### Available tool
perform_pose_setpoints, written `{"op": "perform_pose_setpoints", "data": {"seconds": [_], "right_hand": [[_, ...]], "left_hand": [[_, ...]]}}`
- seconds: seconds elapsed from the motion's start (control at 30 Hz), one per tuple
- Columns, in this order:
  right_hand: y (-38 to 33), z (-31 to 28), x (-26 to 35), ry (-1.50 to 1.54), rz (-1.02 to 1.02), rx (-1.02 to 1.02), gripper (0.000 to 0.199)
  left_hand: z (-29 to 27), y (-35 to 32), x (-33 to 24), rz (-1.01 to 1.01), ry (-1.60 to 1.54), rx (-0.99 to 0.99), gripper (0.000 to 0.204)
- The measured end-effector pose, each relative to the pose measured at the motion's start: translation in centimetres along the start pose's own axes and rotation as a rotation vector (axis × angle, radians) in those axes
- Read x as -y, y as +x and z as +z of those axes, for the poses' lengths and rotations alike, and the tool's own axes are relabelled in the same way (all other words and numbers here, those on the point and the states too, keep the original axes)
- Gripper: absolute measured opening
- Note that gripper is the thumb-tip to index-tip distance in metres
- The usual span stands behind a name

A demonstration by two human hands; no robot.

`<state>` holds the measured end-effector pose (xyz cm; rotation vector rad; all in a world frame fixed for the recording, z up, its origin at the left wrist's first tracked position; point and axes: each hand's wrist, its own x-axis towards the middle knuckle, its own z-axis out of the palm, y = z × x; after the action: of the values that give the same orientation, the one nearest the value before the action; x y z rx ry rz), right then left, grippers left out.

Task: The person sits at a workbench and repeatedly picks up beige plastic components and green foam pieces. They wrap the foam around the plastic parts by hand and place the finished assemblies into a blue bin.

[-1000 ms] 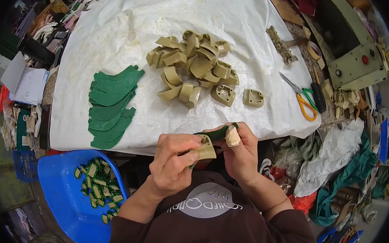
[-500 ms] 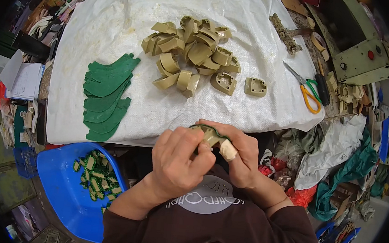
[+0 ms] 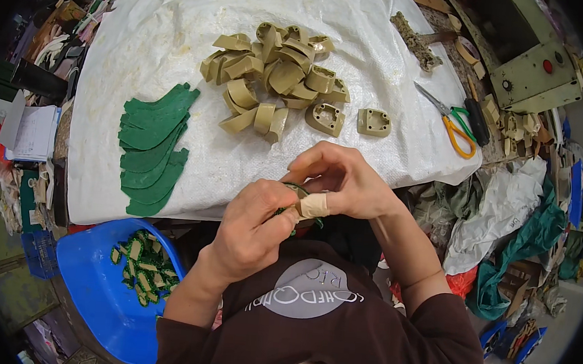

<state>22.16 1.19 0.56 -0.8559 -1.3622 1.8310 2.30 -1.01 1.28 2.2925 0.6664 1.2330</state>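
A shoe heel (image 3: 298, 190) with dark green covering on it is held between my hands in front of my chest, mostly hidden by the fingers. My left hand (image 3: 252, 227) is closed around its near left side, thumb and forefinger pressed together. My right hand (image 3: 353, 183), with tan tape on the thumb, pinches it from the right; its fingers arch over the far side. Beyond them on the white sheet (image 3: 231, 167) lies a pile of bare tan heels (image 3: 286, 75), with two heels (image 3: 374, 123) apart nearest me. Green cover pieces (image 3: 151, 150) overlap at the left.
At the lower left stands a blue basin (image 3: 81, 289) holding several green-edged heels (image 3: 146, 266). Scissors (image 3: 456, 130) with orange and green handles lie at the sheet's right, beside a black-handled tool (image 3: 476, 121). A green machine box (image 3: 536, 78) and crumpled bags (image 3: 483, 224) are farther right.
My right hand has risen and opened its fingers into an arch over the heel. My left hand has shifted slightly left, still gripping. The view has moved a little.
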Motion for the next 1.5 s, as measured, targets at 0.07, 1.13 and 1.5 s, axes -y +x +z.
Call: {"op": "perform_pose_setpoints", "data": {"seconds": [0.07,1.13,1.5], "right_hand": [[0.2,0.4,0.0,0.038,0.044,-0.053,0.055],[-0.3,0.3,0.5,0.028,-0.134,-0.007,0.052],[-0.6,1.6,1.7,-0.618,-0.703,-0.097,0.061]], "left_hand": [[0.3,0.0,0.4,-0.012,0.007,-0.047,0.024],[0.6,0.0,-0.7,-0.09,0.143,-0.23,0.024],[1.1,-0.8,0.0,-0.688,-0.94,-0.071,0.072]]}}
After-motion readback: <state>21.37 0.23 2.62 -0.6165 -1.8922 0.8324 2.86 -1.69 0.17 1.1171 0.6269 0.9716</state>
